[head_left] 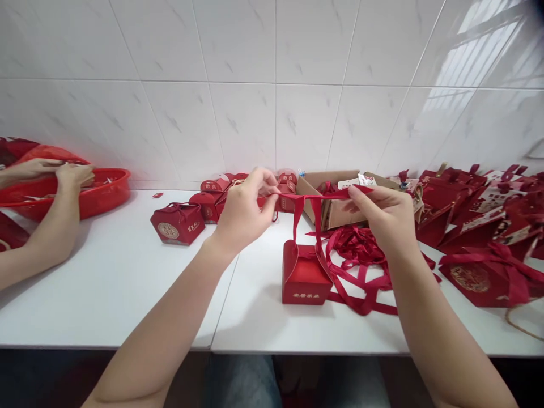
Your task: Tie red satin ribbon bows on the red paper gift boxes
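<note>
A red ribbon (318, 218) is threaded through the top of a small red gift box (306, 277) that stands upright on the white table. Above the box, my left hand (249, 209) pinches one end of the ribbon. The other end is pinched between the thumb and fingers of my right hand (385, 212). Between my hands the ribbon runs nearly level, with two strands dropping to the box. Just right of the box lies a loose tangle of red ribbons (361, 246).
Another person's hands (72, 173) work over a red basin (106, 195) at left. Red boxes (178, 222) stand left of centre and along the wall. Behind the ribbons sits an open cardboard box (346, 212). Several finished-looking red boxes (480, 277) crowd the right.
</note>
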`<state>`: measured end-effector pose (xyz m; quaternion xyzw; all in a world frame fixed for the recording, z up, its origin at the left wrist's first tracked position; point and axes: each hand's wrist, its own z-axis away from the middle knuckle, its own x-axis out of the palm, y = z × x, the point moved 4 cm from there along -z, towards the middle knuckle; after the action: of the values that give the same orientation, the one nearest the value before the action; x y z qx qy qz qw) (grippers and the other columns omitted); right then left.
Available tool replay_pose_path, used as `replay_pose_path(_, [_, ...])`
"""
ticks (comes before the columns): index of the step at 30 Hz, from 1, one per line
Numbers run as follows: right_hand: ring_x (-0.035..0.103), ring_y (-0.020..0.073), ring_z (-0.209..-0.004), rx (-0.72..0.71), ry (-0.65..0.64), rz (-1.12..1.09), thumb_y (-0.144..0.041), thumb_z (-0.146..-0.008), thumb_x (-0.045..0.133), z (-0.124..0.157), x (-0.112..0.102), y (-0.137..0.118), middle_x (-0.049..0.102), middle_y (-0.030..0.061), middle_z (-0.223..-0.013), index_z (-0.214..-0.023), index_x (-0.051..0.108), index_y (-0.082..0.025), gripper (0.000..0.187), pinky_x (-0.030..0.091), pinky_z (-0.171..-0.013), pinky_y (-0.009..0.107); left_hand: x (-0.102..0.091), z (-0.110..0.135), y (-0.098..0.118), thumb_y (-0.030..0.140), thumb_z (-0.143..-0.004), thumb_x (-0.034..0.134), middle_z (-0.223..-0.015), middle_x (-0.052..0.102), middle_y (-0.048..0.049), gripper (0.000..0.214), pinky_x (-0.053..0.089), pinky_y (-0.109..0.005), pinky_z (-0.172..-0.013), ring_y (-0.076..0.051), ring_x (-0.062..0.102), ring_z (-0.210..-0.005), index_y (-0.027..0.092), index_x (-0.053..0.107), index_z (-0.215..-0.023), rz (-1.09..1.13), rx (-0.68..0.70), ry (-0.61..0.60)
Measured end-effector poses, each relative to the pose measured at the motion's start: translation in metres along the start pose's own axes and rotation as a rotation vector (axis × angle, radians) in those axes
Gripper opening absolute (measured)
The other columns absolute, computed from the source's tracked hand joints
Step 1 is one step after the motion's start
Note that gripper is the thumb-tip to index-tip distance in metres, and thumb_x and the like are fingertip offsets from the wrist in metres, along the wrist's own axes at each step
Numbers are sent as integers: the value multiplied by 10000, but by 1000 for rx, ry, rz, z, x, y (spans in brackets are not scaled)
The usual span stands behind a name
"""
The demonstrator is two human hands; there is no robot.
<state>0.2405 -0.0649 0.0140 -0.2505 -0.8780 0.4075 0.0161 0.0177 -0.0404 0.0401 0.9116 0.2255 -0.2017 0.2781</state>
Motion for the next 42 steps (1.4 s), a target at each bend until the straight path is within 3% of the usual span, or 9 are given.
replay_pose_path(10, [410,110,-469,146,50,618,-411,-791,536,82,-76,84,429,-27,-459,-532,434,-189,356,317,-482,248,-40,84,-83,263,-750,574,-810,636,-15,155,501,-270,-743,-171,644,-815,210,484,-865,-105,-378,10])
replay_pose_path(15, [444,141,-461,264,-28,711,-454,-773,487,113,-98,121,478,-2,-459,-528,449,-198,357,325,-485,272,-37,127,-123,282,-745,489,-747,621,-5,137,447,-277,-642,-175,604,-685,217,475,-865,-267,-542,-243])
replay_pose_path(25, [471,169,-478,310,-50,708,-481,-820,469,123,-96,120,532,34,-506,-595,528,-196,368,364,-488,296,-26,141,-129,259,-763,444,-764,596,0,155,438,-292,-668,-180,569,-689,235,452,-916,-276,-605,-347])
replay_pose_path(29, [537,194,-600,257,-59,747,-517,-783,545,108,-98,114,625,84,-746,-887,626,-152,388,433,-582,330,-30,130,-117,304,-766,504,-1029,621,-43,273,458,-317,-792,-229,588,-963,237,506,-1030,-283,-551,-317])
replay_pose_path(33, [501,152,-597,73,-4,676,-506,-799,565,84,-72,74,601,85,-860,-1044,627,-150,437,445,-604,322,-15,104,-76,362,-822,499,-1209,559,-69,276,389,-354,-998,-233,499,-1166,220,572,-1048,-116,-375,-186])
replay_pose_path(36, [537,129,-628,-6,-336,392,-465,-831,553,72,-23,49,589,97,-1041,-1122,610,-195,401,468,-576,285,18,92,-46,390,-840,500,-1285,514,-72,266,373,-387,-1036,-229,464,-1221,232,615,-1021,87,-361,-319])
replay_pose_path(38, [595,188,-888,-63,-535,284,-460,-809,590,70,8,38,537,102,-1229,-1241,541,-234,491,503,-728,311,40,90,-33,387,-831,517,-1307,492,-77,261,426,-392,-992,-241,455,-1236,239,624,-1018,173,-369,-394])
replay_pose_path(40, [545,232,-1084,-111,-641,240,-454,-794,610,70,28,34,491,97,-1324,-1287,500,-237,550,477,-867,350,55,89,-26,361,-815,540,-1262,515,-89,241,453,-395,-968,-247,485,-1202,231,630,-997,217,-364,-417])
replay_pose_path(42, [555,226,-1067,-139,-691,214,-410,-807,599,71,38,34,536,97,-1280,-1281,500,-221,520,468,-880,355,62,90,-25,325,-799,559,-1192,545,-98,207,454,-404,-970,-246,526,-1143,215,632,-958,219,-354,-414])
